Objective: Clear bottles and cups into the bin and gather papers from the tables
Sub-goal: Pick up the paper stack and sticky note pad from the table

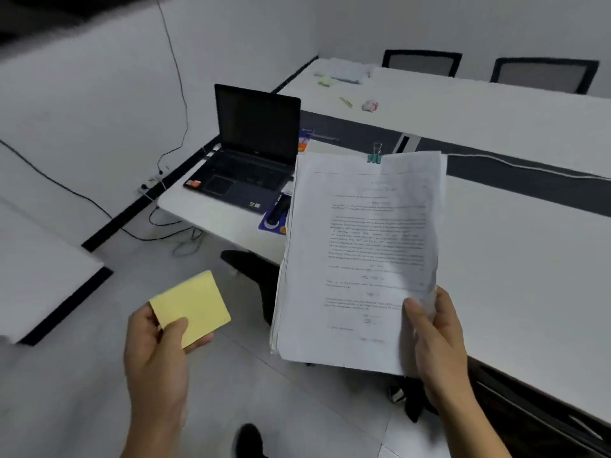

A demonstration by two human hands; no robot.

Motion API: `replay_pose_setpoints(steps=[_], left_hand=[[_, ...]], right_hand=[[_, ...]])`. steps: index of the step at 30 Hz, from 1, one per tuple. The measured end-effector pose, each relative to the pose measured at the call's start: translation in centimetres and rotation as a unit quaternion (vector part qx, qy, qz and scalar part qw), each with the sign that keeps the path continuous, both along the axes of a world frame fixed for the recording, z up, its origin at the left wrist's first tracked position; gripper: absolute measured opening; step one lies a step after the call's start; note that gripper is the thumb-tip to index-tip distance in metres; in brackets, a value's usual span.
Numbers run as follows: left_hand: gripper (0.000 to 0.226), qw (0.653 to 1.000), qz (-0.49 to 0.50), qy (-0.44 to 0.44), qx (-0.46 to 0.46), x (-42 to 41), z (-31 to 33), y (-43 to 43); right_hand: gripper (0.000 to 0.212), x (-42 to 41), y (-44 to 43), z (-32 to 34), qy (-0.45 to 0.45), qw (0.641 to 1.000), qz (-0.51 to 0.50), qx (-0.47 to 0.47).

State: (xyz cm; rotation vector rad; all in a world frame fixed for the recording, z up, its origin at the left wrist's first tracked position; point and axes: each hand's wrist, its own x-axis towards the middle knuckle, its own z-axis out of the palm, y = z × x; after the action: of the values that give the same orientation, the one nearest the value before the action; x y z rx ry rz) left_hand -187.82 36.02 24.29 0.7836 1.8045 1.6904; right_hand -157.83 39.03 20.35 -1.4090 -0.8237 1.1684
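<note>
The right hand (439,345) pinches the clipped paper stack (360,259) by its near right corner; it looks floppy, so supporting underneath seems wiser. The left hand (158,352) grips a light yellow sticky-note pad (191,307) (both held off the surface).

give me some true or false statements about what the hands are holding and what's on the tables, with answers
1. The left hand holds a yellow pad of sticky notes. True.
2. The right hand holds one loose sheet. False: it holds a thick stack of printed papers with a green clip at its top edge.
3. The laptop is closed. False: it stands open on the table, its screen dark.
4. Two chairs stand behind the far table. True.
</note>
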Motion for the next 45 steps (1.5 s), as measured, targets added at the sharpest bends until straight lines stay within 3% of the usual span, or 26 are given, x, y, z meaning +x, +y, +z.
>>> replay_pose_setpoints(steps=[6, 11, 19, 23, 27, 32, 37, 41, 45], left_hand=[[0.042, 0.995, 0.094, -0.015, 0.019, -16.8, -2.4, -3.1], [0.036, 0.984, 0.172, -0.023, 0.034, -31.9, -2.4, -3.4], [0.037, 0.983, 0.179, -0.016, 0.037, -47.1, -3.3, 3.7], [0.048, 0.982, 0.182, -0.044, 0.024, -52.9, -5.4, 11.4], [0.038, 0.981, 0.187, -0.049, 0.011, -60.4, -5.7, 21.6], [0.041, 0.981, 0.189, -0.040, 0.012, -69.6, -1.6, 32.7], [0.035, 0.978, 0.199, -0.051, 0.029, -77.7, -0.9, 42.4], [0.042, 0.984, 0.153, -0.083, 0.025, -83.8, -3.2, 52.3], [0.037, 0.993, 0.039, -0.111, -0.013, -89.7, -4.8, 63.1]], right_hand=[[0.013, -18.9, 3.5, -0.9, -0.051, 0.994, 0.098, 0.025], [0.023, -35.7, 6.1, -0.6, -0.058, 0.984, 0.167, 0.022], [0.014, -52.0, 13.9, -0.3, -0.044, 0.975, 0.215, 0.026], [0.016, -58.4, 21.2, -3.0, -0.036, 0.980, 0.194, 0.006], [0.014, -66.3, 32.0, -4.5, -0.022, 0.980, 0.196, -0.001], [0.022, -75.9, 44.0, -1.3, -0.026, 0.980, 0.197, 0.013], [0.016, -83.5, 53.4, -0.1, -0.019, 0.983, 0.179, 0.029], [0.022, -88.5, 60.3, -1.2, -0.035, 0.992, 0.119, 0.013], [0.025, -92.3, 65.2, -2.2, -0.069, 0.997, 0.018, -0.001]])
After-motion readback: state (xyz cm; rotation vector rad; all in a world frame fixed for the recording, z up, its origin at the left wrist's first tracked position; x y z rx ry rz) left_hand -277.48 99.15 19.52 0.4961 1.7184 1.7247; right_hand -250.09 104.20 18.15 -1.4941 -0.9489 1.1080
